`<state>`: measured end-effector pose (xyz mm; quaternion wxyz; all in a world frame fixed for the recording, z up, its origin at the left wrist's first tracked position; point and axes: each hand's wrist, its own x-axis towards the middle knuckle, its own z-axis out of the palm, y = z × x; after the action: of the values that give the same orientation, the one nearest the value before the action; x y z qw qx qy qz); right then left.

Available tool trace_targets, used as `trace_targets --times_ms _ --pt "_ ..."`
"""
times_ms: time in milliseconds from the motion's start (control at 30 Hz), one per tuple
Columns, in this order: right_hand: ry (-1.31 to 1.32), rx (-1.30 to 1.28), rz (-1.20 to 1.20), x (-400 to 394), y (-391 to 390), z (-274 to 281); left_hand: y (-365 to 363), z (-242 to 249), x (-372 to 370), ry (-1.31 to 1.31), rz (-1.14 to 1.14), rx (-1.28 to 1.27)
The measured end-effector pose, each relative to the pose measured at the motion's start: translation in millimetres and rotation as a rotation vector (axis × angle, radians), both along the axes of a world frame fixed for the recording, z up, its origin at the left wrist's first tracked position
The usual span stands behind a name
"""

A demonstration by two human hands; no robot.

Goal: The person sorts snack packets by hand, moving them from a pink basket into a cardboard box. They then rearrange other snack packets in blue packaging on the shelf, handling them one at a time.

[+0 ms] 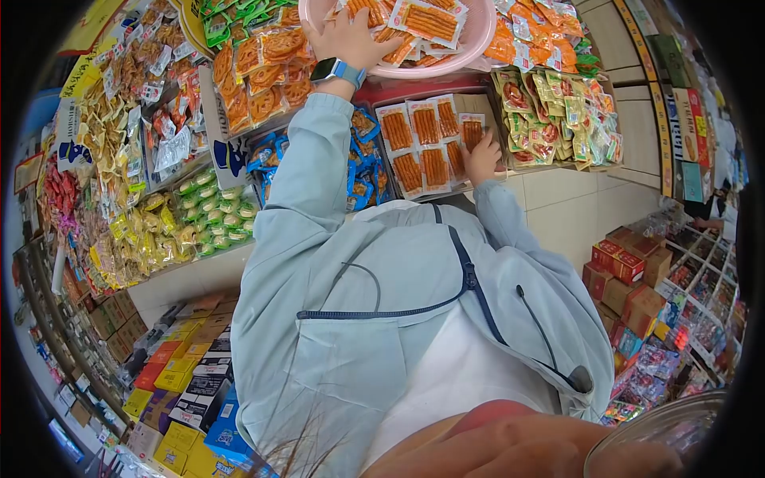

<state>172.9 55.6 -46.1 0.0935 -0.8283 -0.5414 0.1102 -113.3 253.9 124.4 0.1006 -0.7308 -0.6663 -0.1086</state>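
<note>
A pink basin (476, 62) at the top holds several clear packets of orange snack sticks (430, 21). My left hand (349, 40), with a smartwatch on the wrist, reaches over the basin's near left rim, fingers spread on the packets. Below it stands a display box (457, 185) with flat packets of snack sticks (409, 174) laid side by side in rows. At the box's right side my right hand (483, 159) is closed on one snack stick packet (472, 127), which lies over bare cardboard. Part of that packet is hidden by my fingers.
Blue snack packets (362, 159) fill the compartment to the left. Beige-green packets (550, 115) lie to the right, and orange lotus-root-like slices (267, 80) at upper left. Stacked cartons (179, 446) stand lower left, with more boxes (617, 263) at right on the tiled floor.
</note>
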Motion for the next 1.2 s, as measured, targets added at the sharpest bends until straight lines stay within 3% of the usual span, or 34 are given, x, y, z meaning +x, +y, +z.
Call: trace_targets --times_ms 133,233,633,733,833,1033,1133,1200 --pt "0.063 0.013 -0.081 1.6 8.5 -4.3 -3.0 9.6 1.6 0.010 0.006 0.002" --pt "0.026 -0.014 -0.086 5.3 10.5 -4.7 -19.6 57.2 9.0 -0.302 -0.060 -0.106" --pt "0.057 -0.061 -0.032 12.2 4.7 0.1 -19.7 56.1 6.7 -0.335 -0.080 -0.120" --pt "0.103 -0.024 0.023 18.4 1.4 -7.7 -11.6 37.8 7.8 -0.385 -0.082 0.008" --pt "0.091 -0.009 0.061 21.6 0.8 -14.1 -18.5 55.5 10.2 -0.258 -0.041 -0.078" --pt "0.357 -0.065 -0.046 33.0 2.6 -24.9 -9.9 41.3 7.3 -0.366 -0.102 -0.075" --pt "0.710 0.103 -0.068 45.7 8.8 -28.1 -21.3 62.4 10.2 -0.237 -0.059 -0.070" --pt "0.699 0.129 -0.078 45.6 9.1 -6.2 -10.0 32.5 7.1 -0.342 -0.089 -0.045"
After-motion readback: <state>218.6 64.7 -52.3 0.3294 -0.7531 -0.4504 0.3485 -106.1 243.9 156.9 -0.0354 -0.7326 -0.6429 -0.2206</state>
